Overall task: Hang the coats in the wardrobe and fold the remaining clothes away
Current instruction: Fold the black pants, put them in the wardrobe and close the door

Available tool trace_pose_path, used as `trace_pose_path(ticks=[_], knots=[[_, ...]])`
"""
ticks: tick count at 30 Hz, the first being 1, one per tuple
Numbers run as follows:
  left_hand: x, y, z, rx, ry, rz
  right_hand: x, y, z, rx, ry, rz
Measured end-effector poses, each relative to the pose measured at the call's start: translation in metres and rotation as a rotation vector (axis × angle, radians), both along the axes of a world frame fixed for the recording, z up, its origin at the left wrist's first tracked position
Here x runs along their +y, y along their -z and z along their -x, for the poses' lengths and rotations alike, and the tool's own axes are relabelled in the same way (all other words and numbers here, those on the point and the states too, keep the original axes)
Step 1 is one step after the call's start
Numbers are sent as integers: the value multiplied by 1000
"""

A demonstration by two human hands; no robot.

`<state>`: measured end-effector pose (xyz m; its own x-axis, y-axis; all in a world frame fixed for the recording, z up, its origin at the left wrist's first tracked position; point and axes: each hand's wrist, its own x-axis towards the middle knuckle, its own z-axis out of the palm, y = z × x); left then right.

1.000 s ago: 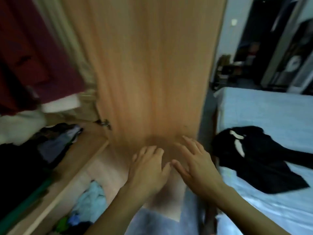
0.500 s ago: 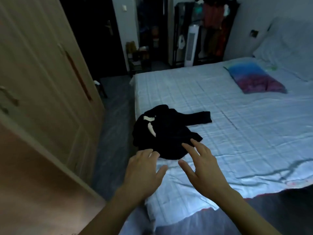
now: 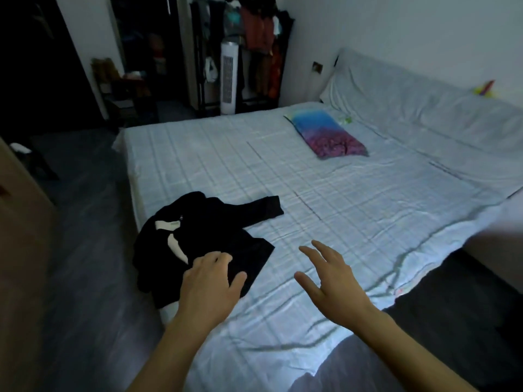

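Note:
A crumpled black garment (image 3: 209, 230) with white labels lies on the near left corner of the bed (image 3: 353, 199), one sleeve stretched to the right. My left hand (image 3: 210, 284) hovers over the garment's near edge with fingers loosely bent, holding nothing. My right hand (image 3: 331, 278) is spread open above the pale checked sheet, to the right of the garment. The wooden wardrobe door (image 3: 19, 227) shows only at the left edge.
A blue and purple pillow (image 3: 325, 134) lies near the head of the bed. A white tower fan (image 3: 227, 77) and a dark rack of hanging clothes (image 3: 254, 38) stand at the far wall. Dark floor (image 3: 85, 250) runs between wardrobe and bed.
My view has swung from the wardrobe's interior to the bed. Both hands have moved out over the bed, the left one reaching the black garment's near edge.

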<state>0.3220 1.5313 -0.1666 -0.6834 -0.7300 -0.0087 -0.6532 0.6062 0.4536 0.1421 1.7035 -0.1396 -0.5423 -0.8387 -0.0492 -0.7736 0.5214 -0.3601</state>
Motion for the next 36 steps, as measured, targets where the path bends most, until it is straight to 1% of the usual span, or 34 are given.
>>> trace_pose_path(ticks=[4,8,14,18,22,25,28,32,36], knots=[[-19,15,-5,-20,-32,-59,-25,19,4,-37,-32,-33],[-43,29,-4,-66,-67,-65,-53,32,16,-74,-68,-49],[-61,49,25,-122,-100,-121,-87,48,60,-171,-60,9],[-61,68,46,-176,-181,-162,-109,75,97,-209,-128,-13],[-59,96,72,-313,-335,-213,-136,110,143,-253,-243,-88],[-52,120,100,-354,-395,-294,-159,139,175,-270,-353,-162],[-45,146,121,-366,-417,-352,-182,167,194,-265,-468,-234],[-44,186,138,-370,-460,-408,-204,210,207,-283,-551,-303],[-53,237,152,-381,-419,-405,-217,268,218,-279,-651,-404]])
